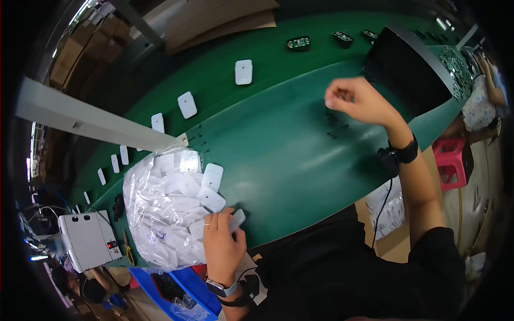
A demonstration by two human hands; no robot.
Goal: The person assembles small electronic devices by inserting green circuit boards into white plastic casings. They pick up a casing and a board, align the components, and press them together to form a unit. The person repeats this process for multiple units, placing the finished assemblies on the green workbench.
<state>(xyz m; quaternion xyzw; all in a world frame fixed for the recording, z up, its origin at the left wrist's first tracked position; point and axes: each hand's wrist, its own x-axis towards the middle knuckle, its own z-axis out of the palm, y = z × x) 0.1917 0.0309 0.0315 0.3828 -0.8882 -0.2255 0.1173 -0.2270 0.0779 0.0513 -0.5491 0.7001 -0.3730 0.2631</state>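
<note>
My left hand (222, 245) is closed around the edge of a white plastic cover (237, 220) at the table's near edge. Beside it, a clear plastic bag (152, 224) is heaped with more white covers. Two loose covers, an upper one (212, 177) and a lower one (211, 199), rest against the bag's right side. Farther right, my right hand (360, 100) hovers over the green tabletop with its fingers curled into a pinch; whatever is between them is hidden. Small black parts (332, 134) lie scattered just below that hand.
A green conveyor belt (214, 88) behind the table carries white covers and black housings with circuit boards (298, 44). A black bin (409, 69) stands at far right. A grey post (96, 117) crosses the left. Pliers (128, 249) lie by a white device (88, 241).
</note>
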